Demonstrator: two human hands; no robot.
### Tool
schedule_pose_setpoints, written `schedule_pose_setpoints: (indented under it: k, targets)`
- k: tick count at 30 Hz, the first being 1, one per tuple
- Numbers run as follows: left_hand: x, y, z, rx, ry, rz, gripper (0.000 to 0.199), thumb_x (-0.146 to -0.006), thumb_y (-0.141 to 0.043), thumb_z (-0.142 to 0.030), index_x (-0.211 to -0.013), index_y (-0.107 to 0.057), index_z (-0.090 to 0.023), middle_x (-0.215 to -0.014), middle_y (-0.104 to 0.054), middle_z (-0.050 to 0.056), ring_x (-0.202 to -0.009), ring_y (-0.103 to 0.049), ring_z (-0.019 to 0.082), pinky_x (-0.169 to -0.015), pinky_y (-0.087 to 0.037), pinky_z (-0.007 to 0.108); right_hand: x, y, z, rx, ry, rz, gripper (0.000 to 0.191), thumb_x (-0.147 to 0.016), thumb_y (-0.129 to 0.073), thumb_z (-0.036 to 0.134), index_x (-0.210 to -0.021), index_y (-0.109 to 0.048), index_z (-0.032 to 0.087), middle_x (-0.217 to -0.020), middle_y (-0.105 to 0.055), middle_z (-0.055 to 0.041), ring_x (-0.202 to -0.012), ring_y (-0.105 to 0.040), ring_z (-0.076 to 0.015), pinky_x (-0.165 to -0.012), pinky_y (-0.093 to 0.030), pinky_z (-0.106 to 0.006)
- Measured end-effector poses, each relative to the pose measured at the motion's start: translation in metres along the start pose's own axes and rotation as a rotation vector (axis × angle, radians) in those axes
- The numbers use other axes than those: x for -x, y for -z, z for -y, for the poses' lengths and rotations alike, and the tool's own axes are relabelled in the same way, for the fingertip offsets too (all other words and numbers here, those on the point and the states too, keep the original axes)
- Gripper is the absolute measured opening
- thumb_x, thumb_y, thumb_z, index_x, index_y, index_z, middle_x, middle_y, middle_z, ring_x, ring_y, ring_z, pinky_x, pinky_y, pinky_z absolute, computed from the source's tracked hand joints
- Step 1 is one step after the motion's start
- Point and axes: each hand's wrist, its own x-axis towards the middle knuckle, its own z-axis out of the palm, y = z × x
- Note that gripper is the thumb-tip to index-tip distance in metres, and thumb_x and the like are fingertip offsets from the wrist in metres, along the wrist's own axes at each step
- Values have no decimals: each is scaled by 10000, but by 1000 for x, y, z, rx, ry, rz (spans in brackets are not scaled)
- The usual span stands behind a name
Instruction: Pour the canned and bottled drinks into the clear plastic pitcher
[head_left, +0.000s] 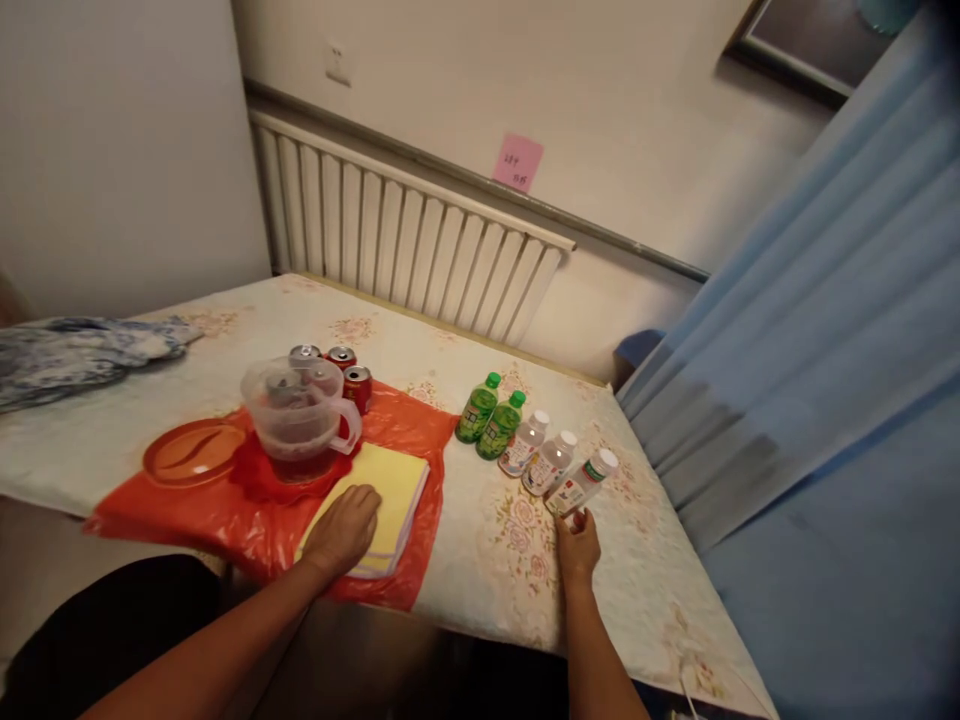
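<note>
My right hand (577, 548) grips the base of a clear plastic bottle (579, 486) with a white cap and a green band, which leans to the right. Beside it stand two clear bottles with white caps, the nearer one (550, 464) and the farther one (524, 444). Two green-capped bottles with green labels, one (499, 428) and another (478, 408), continue the row leftward. My left hand (345, 525) rests with curled fingers on a stack of yellow and white paper (394, 490); nothing shows inside it.
A translucent jug (294, 430) with liquid stands on a red dish (251, 480), over a red plastic sheet (420, 440). Several cans, one red (358, 392), sit behind. A round lid (191, 452) and patterned cloth (90, 355) lie left. A blue curtain (795, 330) hangs right.
</note>
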Motion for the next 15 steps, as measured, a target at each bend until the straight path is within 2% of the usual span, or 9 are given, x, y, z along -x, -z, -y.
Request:
schedule_pose_setpoints:
  k: [3, 7, 15]
  targets:
    - [1, 1, -1, -22, 15, 17, 197, -893, -437, -103, -909, -611, -192, -956, -616, 97, -965, -546, 257, -894, -451, 394, 9, 0, -4, 23, -22, -26, 713, -669, -582, 464, -1284, -560, 103, -1160, -693, -186, -927, -665, -287, -840, -494, -371]
    - [3, -1, -1, -37, 24, 14, 197, -900, -424, -99, -899, -599, -189, -948, -606, 97, -940, -533, 258, -875, -441, 397, 22, 3, -6, 46, -17, -38, 637, -706, -515, 421, -1255, -582, 105, -1134, -710, -180, -951, -676, -296, -878, -486, -385]
    - [6, -6, 1, -17, 24, 2, 176, -881, -448, -88, -893, -591, -191, -955, -609, 93, -940, -531, 251, -875, -437, 390, 49, 9, 1, 130, 22, -34, 485, -718, -459, 419, -1049, -688, 147, -983, -745, -176, -908, -687, -344, -828, -495, -421]
